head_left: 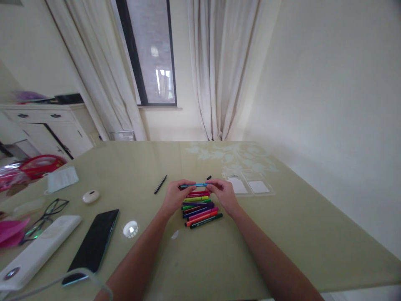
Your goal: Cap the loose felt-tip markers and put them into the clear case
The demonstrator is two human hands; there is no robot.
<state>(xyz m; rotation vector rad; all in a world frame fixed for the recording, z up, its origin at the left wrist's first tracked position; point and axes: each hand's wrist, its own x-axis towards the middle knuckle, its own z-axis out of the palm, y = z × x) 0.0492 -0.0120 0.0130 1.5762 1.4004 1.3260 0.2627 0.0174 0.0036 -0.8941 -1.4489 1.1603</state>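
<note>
A blue marker (199, 184) lies level between my two hands, just beyond a row of coloured markers. My left hand (175, 194) is closed on its darker left end. At the other end, the fingertips of my right hand (224, 193) pinch the marker. Below my fingers, several markers in red, yellow, green, purple, pink and orange lie side by side, with a dark green marker (206, 220) nearest me. A small black cap (209, 177) rests just past my right fingers. To the left of my left hand lies a black pen (161, 184).
A clear plastic case (270, 190) with white inserts lies right of my right hand. On the left are a phone (94, 242), a white power bank (40, 251) with a cable, glasses (46, 215), a white round case (90, 196) and a face mask (62, 179). A wall borders the table's right side.
</note>
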